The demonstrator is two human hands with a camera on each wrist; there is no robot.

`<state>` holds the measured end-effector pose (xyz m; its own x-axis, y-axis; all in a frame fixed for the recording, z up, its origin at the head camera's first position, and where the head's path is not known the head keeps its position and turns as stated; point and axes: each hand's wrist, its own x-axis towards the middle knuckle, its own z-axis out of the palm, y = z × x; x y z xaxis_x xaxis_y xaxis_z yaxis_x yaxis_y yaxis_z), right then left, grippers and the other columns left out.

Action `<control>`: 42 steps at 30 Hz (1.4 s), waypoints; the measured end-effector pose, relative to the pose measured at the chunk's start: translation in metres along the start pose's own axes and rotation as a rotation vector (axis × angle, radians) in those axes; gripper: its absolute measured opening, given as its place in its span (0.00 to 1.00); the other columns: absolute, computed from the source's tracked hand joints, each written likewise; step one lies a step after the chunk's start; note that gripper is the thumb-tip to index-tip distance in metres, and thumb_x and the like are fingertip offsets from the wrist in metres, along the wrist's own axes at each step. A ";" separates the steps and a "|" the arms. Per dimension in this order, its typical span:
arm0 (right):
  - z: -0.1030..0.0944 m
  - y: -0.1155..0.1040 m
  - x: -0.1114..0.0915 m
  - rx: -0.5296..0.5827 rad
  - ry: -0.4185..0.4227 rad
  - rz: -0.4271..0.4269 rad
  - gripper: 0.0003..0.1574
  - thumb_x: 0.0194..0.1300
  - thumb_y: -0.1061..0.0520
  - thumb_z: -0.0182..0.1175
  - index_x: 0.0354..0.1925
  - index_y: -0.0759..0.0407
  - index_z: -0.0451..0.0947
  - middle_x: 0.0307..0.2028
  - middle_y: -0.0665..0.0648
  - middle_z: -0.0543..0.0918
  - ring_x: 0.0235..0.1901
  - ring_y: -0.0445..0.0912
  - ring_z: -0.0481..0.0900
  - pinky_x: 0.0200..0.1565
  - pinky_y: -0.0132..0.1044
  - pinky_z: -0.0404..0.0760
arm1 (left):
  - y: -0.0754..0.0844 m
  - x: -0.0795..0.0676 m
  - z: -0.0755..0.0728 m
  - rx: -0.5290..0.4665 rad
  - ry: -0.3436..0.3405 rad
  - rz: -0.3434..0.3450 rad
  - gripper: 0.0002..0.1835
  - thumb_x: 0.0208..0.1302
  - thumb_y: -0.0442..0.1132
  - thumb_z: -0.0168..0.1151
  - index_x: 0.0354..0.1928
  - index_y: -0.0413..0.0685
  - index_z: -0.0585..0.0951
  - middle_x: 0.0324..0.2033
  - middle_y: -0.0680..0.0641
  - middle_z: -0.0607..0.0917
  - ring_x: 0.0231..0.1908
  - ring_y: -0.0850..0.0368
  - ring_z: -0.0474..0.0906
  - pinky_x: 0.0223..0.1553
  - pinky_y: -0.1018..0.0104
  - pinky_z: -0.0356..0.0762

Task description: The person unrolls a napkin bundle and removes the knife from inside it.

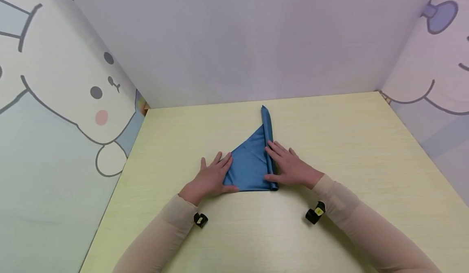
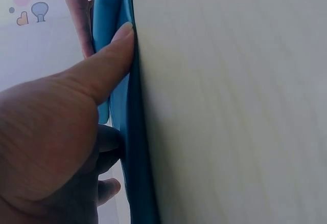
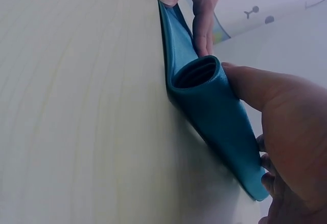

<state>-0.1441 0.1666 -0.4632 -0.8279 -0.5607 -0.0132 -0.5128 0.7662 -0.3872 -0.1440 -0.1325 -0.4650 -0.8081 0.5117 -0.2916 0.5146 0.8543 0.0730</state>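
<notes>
A blue, slightly shiny cloth (image 1: 247, 165) lies on the table, with a slanting far edge and a straight near edge. Its right side is wound into a long narrow roll (image 1: 268, 130) that reaches past the flat part at the far end. In the right wrist view, layers show inside the open end of the roll (image 3: 225, 114). My left hand (image 1: 212, 177) rests on the cloth's left end, fingers extended, thumb along the near edge. My right hand (image 1: 292, 167) lies against the roll from the right, its fingers fairly straight over it and its thumb near the close end.
The pale wood-grain table (image 1: 183, 130) extends around the cloth on all sides. A plain whitish wall (image 1: 256, 40) rises at its back edge, and panels with cartoon animals (image 1: 73, 81) flank it. Each sleeve carries a small black wrist camera (image 1: 315, 213).
</notes>
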 end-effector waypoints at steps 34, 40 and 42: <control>0.004 -0.009 0.004 -0.014 0.026 0.029 0.58 0.61 0.30 0.58 0.74 0.63 0.52 0.74 0.61 0.49 0.74 0.57 0.42 0.63 0.67 0.49 | -0.004 0.000 -0.012 -0.088 0.068 0.019 0.54 0.58 0.73 0.53 0.75 0.44 0.52 0.75 0.47 0.48 0.74 0.49 0.37 0.63 0.31 0.42; 0.014 -0.021 0.023 -0.083 0.046 0.069 0.61 0.60 0.25 0.55 0.73 0.64 0.53 0.74 0.63 0.47 0.74 0.58 0.40 0.63 0.69 0.50 | 0.015 0.014 -0.007 -0.092 0.042 -0.006 0.56 0.58 0.77 0.45 0.76 0.43 0.47 0.75 0.44 0.45 0.74 0.48 0.37 0.65 0.33 0.44; 0.017 -0.020 0.025 -0.101 0.044 0.078 0.61 0.59 0.25 0.55 0.73 0.64 0.53 0.74 0.64 0.47 0.73 0.59 0.40 0.62 0.69 0.50 | 0.018 0.015 -0.004 -0.074 0.027 -0.022 0.58 0.56 0.78 0.44 0.76 0.44 0.46 0.75 0.44 0.43 0.74 0.48 0.36 0.65 0.34 0.44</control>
<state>-0.1505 0.1314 -0.4716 -0.8743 -0.4854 0.0012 -0.4646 0.8362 -0.2915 -0.1479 -0.1088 -0.4644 -0.8267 0.4945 -0.2683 0.4752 0.8691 0.1374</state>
